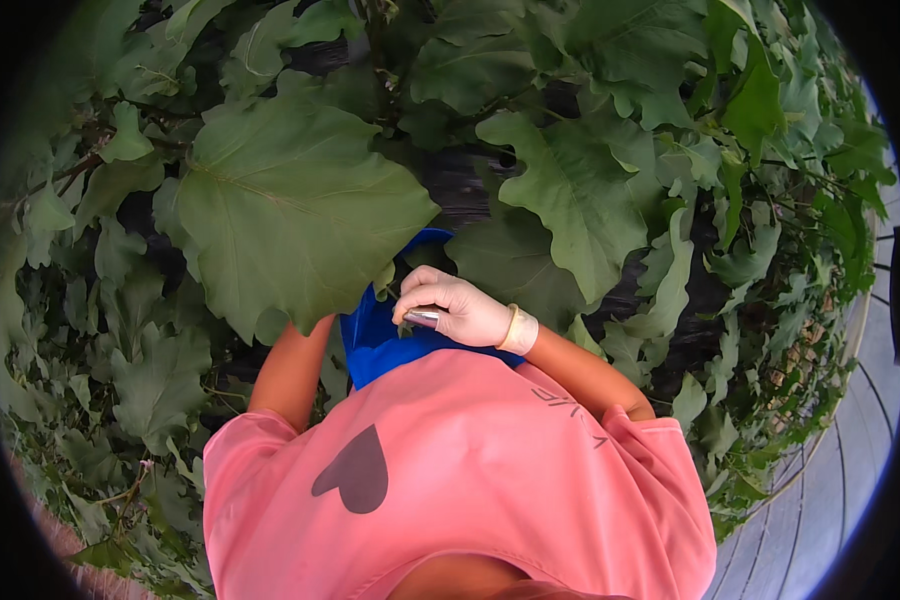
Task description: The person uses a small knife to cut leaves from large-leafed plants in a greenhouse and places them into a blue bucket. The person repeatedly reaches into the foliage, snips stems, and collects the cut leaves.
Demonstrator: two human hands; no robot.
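Note:
My right hand (pixel 450 304), in a pale thin glove with a yellowish band at the wrist, is in front of my waist with its fingers curled. A small shiny metal tool (pixel 422 318) lies along its thumb; whether it is worn or pinched cannot be told. Below and behind this hand is a blue container or bag (pixel 375 337), partly covered by my shirt and a leaf. My left hand is out of view, its forearm (pixel 294 367) passing under a large, broad lobed leaf (pixel 292 210). Another lobed leaf (pixel 577 195) hangs just beyond my right hand.
Dense leafy plants, apparently eggplant, surround me on the left, ahead and right. Dark stems (pixel 379 67) rise at the top. Dark, wrinkled plastic film (pixel 454 187) shows between leaves. A pale surface with dark lines (pixel 817 480) curves along the right edge.

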